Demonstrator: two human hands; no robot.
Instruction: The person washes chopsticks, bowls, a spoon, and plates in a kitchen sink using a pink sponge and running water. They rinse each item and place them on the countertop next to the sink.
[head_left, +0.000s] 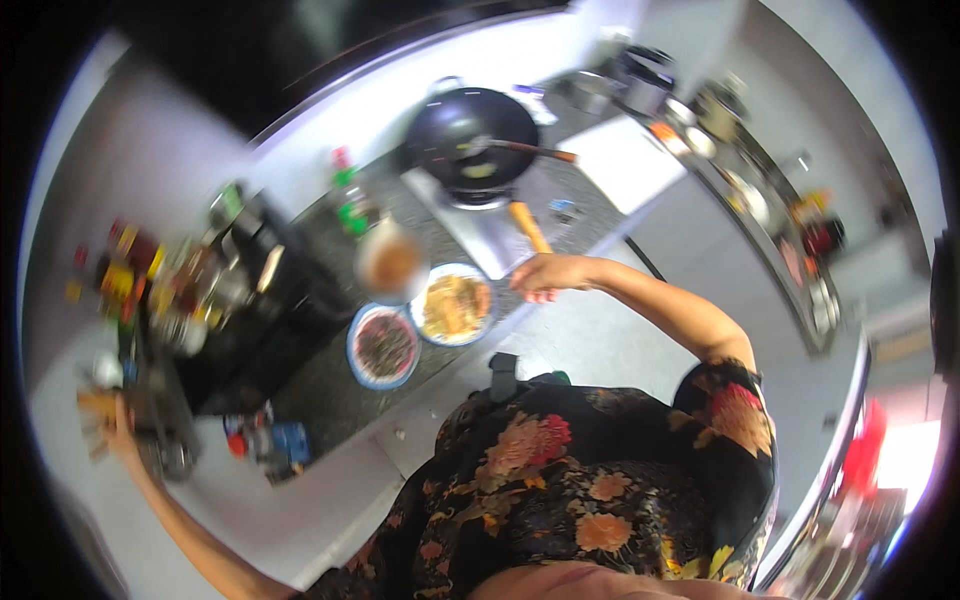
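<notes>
My left hand (121, 433) reaches out at the far left to a blurred bundle of brown, stick-like items (101, 405); its grip is unclear. My right hand (547, 277), fingers loosely curled and nothing seen in them, hovers at the counter's front edge. Just beyond it is the wooden handle (529, 226) of a black wok (480, 135) on the cooktop (487, 232). A spatula (532, 150) with a brown handle lies in the wok. Left of my right hand are a plate of yellowish food (454, 304), a blue-rimmed bowl of dark food (384, 346) and a blurred bowl of brownish contents (391, 261).
A green-capped bottle (351, 202) stands behind the bowls. Many jars and bottles (195, 285) crowd the left corner beside a black appliance-like object (285, 270). To the right are a white board (622, 163), a dark pot (645, 79) and a ledge (757, 240) holding dishes.
</notes>
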